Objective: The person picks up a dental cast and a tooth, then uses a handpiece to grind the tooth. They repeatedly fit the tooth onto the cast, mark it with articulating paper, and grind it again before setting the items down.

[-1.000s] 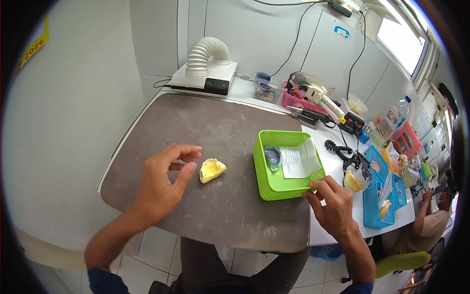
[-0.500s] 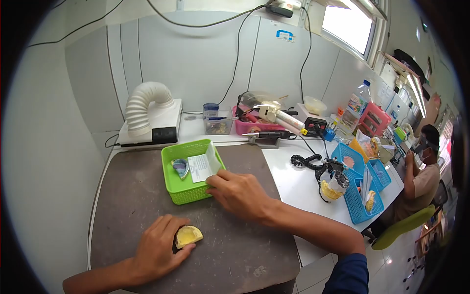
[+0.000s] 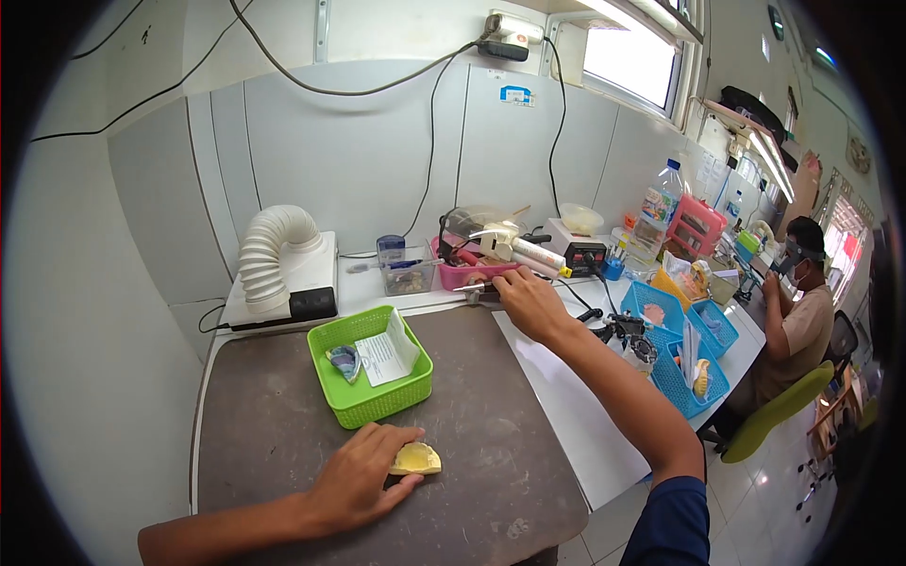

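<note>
A yellow dental cast (image 3: 417, 459) lies on the brown mat (image 3: 274, 415), with my left hand (image 3: 363, 476) closed around its left side. My right hand (image 3: 531, 302) reaches to the back of the desk, its fingers closed on the dark pen-like handpiece (image 3: 478, 287) at its stand. Between the mat's back edge and the cast stands the green basket (image 3: 384, 407). Inside it are a bluish-purple dental piece (image 3: 344, 362) and a white printed paper (image 3: 388, 355).
A white hose unit (image 3: 283, 255) stands at back left. Along the back are a clear box (image 3: 409, 279), a pink tray (image 3: 467, 276) and a control box (image 3: 578, 250). Blue baskets (image 3: 684, 394) and a water bottle (image 3: 656, 212) are right; beyond sits a person (image 3: 797, 321).
My right hand has left the green basket and moved back and right to the handpiece. My left hand and the yellow cast now appear further right in the view, which has shifted.
</note>
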`<state>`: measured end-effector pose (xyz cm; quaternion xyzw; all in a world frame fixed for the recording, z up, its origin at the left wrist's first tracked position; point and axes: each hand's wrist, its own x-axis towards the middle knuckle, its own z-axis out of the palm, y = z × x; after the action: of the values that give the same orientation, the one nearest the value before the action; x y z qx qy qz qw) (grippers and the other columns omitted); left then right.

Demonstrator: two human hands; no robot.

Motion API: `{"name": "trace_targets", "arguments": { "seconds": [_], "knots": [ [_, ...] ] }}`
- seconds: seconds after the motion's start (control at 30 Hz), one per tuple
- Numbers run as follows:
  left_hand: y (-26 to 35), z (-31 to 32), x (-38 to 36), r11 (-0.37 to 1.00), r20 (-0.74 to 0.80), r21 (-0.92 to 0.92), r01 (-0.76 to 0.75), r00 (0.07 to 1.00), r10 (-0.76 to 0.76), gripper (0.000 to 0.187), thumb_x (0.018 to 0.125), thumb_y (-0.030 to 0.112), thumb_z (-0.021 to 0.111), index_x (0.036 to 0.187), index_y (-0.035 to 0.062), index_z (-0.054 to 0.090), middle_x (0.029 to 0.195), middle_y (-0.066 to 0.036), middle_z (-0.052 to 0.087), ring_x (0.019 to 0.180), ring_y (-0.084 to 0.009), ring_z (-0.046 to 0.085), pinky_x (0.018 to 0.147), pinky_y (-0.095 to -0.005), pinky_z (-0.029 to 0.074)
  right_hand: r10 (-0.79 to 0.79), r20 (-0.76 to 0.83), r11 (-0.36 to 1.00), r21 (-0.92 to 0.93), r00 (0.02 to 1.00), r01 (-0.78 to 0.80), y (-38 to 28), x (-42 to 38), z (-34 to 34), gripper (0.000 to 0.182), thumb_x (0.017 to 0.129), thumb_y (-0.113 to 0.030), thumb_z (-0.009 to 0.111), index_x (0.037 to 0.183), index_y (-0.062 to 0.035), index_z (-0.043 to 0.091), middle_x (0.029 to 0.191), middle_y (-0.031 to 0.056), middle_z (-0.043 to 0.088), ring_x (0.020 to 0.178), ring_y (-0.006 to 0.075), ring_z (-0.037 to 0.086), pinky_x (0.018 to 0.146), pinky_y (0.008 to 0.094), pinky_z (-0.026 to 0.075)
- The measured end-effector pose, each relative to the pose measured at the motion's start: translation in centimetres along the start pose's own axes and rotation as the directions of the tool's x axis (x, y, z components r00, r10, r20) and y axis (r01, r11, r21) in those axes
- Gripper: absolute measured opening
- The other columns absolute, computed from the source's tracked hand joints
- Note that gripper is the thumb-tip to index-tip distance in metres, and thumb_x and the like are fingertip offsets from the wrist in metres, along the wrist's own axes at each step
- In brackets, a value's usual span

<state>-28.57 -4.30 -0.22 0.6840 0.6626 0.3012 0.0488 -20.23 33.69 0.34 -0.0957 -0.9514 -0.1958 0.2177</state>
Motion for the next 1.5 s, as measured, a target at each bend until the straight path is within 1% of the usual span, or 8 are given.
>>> {"name": "trace_targets", "arguments": {
  "seconds": [0.17,0.4,0.5,0.63,0.8,0.87,1.17,1.5],
  "knots": [
    [-0.8,0.4,-0.4,0.997,-0.030,-0.029,-0.065,0.997,0.064,0.061,0.086,0.021,0.077,0.136,-0.0002,0.051,0.116,-0.018,0.062,0.105,-0.0336,0.060,0.094,-0.0434,0.051,-0.092,-0.013,0.960,-0.266,0.996,0.085,0.6,1.0,0.8,0.015,0.086,-0.011,0.063,0.100,-0.0047,0.064,0.098,0.0091,0.065,0.095,0.0233,0.063,0.079,0.0348,0.052],
    [-0.3,0.3,-0.6,0.992,-0.115,0.011,-0.124,0.985,0.125,0.064,0.088,0.032,0.076,0.136,-0.0009,0.051,0.117,-0.019,0.060,0.106,-0.0331,0.059,0.091,-0.0424,0.051,-0.073,-0.111,0.968,-0.247,0.991,0.044,0.4,1.5,-1.2,0.026,0.084,-0.016,0.068,0.108,-0.0094,0.062,0.097,0.0099,0.062,0.088,0.0232,0.065,0.076,0.0364,0.052],
    [0.0,-0.4,-1.0,0.985,-0.209,0.113,-0.127,0.966,0.149,0.064,0.087,0.033,0.076,0.136,0.0008,0.051,0.119,-0.019,0.058,0.110,-0.0313,0.058,0.098,-0.0453,0.046,-0.018,-0.231,0.999,-0.038,0.973,0.009,-0.5,0.7,-4.0,0.048,0.076,-0.014,0.079,0.120,-0.0119,0.060,0.097,0.0097,0.056,0.083,0.0251,0.067,0.070,0.0403,0.054],
    [-0.8,-1.5,-0.7,0.944,-0.310,0.328,-0.039,0.939,0.146,0.063,0.083,0.027,0.078,0.135,0.0031,0.052,0.119,-0.017,0.059,0.112,-0.0321,0.057,0.104,-0.0512,0.040,-0.096,-0.310,0.978,0.148,0.946,0.148,-2.9,-1.2,-7.3,0.051,0.077,-0.013,0.079,0.124,-0.0117,0.058,0.102,0.0091,0.056,0.078,0.0263,0.067,0.062,0.0391,0.057],
    [-3.7,-1.8,-0.2,0.853,-0.352,0.522,0.015,0.915,0.200,0.061,0.078,0.015,0.080,0.133,0.0046,0.054,0.111,-0.013,0.059,0.102,-0.0298,0.058,0.106,-0.0531,0.036,-0.193,0.017,0.871,0.463,0.981,0.164,-7.6,-5.2,-9.1,0.043,0.085,-0.014,0.073,0.124,-0.0104,0.055,0.104,0.0119,0.056,0.077,0.0311,0.068,0.066,0.0407,0.060],
    [-4.7,-1.6,-0.2,0.865,-0.324,0.502,-0.007,0.926,0.195,0.057,0.080,0.014,0.079,0.132,0.0053,0.057,0.108,-0.011,0.059,0.101,-0.0281,0.058,0.105,-0.0522,0.036,-0.169,0.143,0.834,0.549,0.975,0.064,-8.9,-6.3,-9.8,0.047,0.087,-0.014,0.073,0.130,-0.0085,0.056,0.107,0.0129,0.057,0.092,0.0311,0.067,0.078,0.0409,0.058],
    [-4.0,-3.5,-2.7,0.824,-0.291,0.563,0.063,0.948,0.127,0.045,0.078,0.009,0.078,0.121,0.0066,0.064,0.094,-0.008,0.057,0.094,-0.0267,0.056,0.097,-0.0488,0.037,-0.146,0.133,0.844,0.534,0.980,0.053,-9.2,-8.0,-7.6,0.043,0.099,-0.036,0.062,0.123,-0.0010,0.063,0.109,0.0153,0.059,0.103,0.0303,0.061,0.091,0.0402,0.052],
    [-4.4,-4.9,-5.4,0.834,-0.394,0.522,0.179,0.918,0.050,0.046,0.075,0.006,0.076,0.120,0.0048,0.064,0.101,-0.012,0.057,0.099,-0.0313,0.056,0.106,-0.0564,0.034,-0.067,0.041,0.861,0.507,0.997,0.037,-9.6,-9.1,-6.8,0.043,0.097,-0.037,0.065,0.126,-0.0051,0.065,0.106,0.0125,0.061,0.098,0.0283,0.062,0.084,0.0382,0.053]
  ]
}}
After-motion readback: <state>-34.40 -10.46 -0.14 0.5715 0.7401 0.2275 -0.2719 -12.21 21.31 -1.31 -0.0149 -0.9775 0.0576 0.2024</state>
